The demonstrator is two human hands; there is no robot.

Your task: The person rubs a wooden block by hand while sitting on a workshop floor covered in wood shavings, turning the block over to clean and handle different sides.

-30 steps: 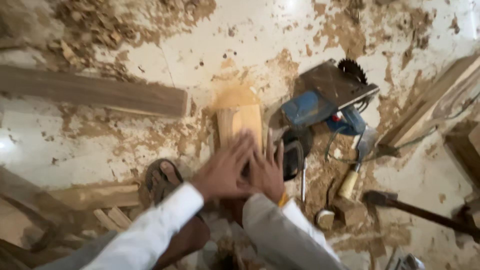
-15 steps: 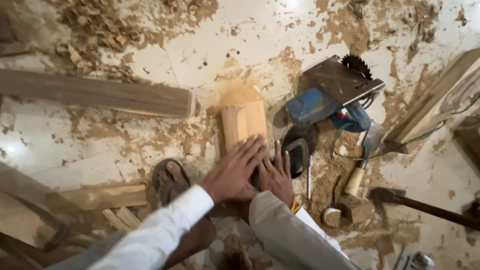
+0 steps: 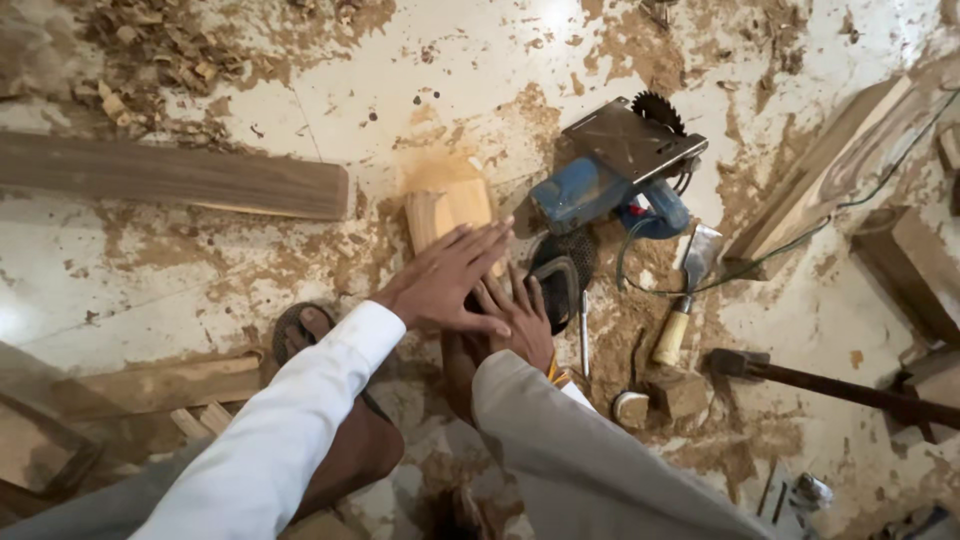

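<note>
Head view: both my hands pressed flat on a small wooden block (image 3: 447, 212) at frame centre.
Left hand (image 3: 440, 285) overlaps right hand (image 3: 520, 320), fingers spread, gripping nothing; block looks uncut; circular saw (image 3: 610, 170) lies idle upper right, chisel (image 3: 683, 290) beside.

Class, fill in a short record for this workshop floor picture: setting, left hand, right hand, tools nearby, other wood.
setting: pale floor strewn with sawdust and wood chips
left hand: left hand flat, fingers spread, over the near end of the light wood block
right hand: right hand flat beside it, partly under the left hand
tools nearby: blue circular saw, chisel with a pale handle, hammer
other wood: long dark plank to the left of the block
</note>
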